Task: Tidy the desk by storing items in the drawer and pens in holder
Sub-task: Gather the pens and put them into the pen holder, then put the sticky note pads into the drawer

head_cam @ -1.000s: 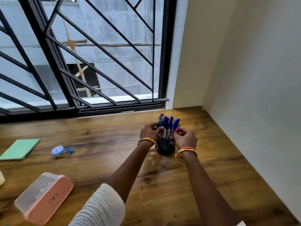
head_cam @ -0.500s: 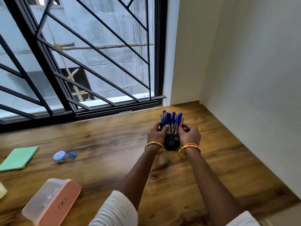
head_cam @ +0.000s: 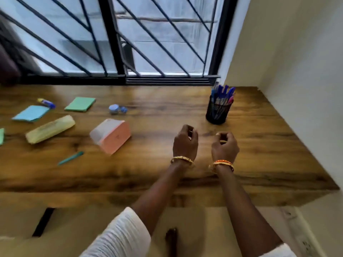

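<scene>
Both hands hover over the wooden desk [head_cam: 185,112], empty, fingers loosely curled, holding nothing: left hand [head_cam: 185,143] and right hand [head_cam: 225,146] side by side, near the right part of the desk, each wrist with a bangle. The black mesh pen holder [head_cam: 217,113] stands upright at the far right, just beyond the hands and apart from them, full of blue pens [head_cam: 223,94], plus one pink. Left of the hands, a pink box with a clear lid [head_cam: 111,136] lies tilted. Further left: a yellow pouch [head_cam: 50,129], a teal pen [head_cam: 70,158] loose at the near side, a blue notepad [head_cam: 31,113], a green notepad [head_cam: 80,104], a small blue-and-yellow object [head_cam: 46,102], too blurred to name, and a small blue tub [head_cam: 114,109] with a blue bit [head_cam: 123,109] just beside it. Barred window [head_cam: 118,38] runs along the far edge.
</scene>
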